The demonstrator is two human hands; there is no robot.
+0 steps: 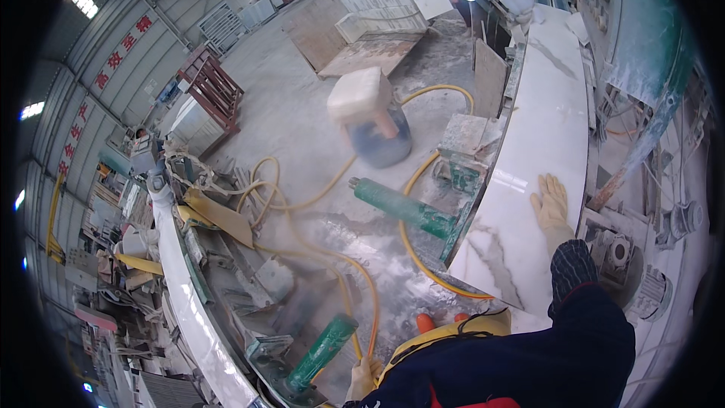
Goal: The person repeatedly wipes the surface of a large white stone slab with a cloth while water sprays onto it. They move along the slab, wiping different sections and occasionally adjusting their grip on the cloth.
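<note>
At the upper left of the frame stands a grey wall [162,38] with red signs on it. Under it, from the left middle to the bottom, runs a long narrow white strip [180,276], which looks curved. Just right of the wall's lower part there is a dark red rack [214,81]. In the lower middle, a green cylinder [323,351] is tilted. Beside it is the left hand [365,375], in a pale glove, at the bottom edge. A yellow hose [373,302] comes down to this hand, but I cannot tell whether its fingers are closed on the hose. The hose lies in loops over the dusty floor [298,117]. Near the centre stands a blue bucket [381,145] with a pale cushion [361,94] on top, and below it another green cylinder [404,208]. On the right side lies the long white slab [547,117] with grey veins. The right hand [553,204], also gloved, rests flat on its lower half, the fingers open and straight. At the lower right there is a dusty motor [653,291].
</note>
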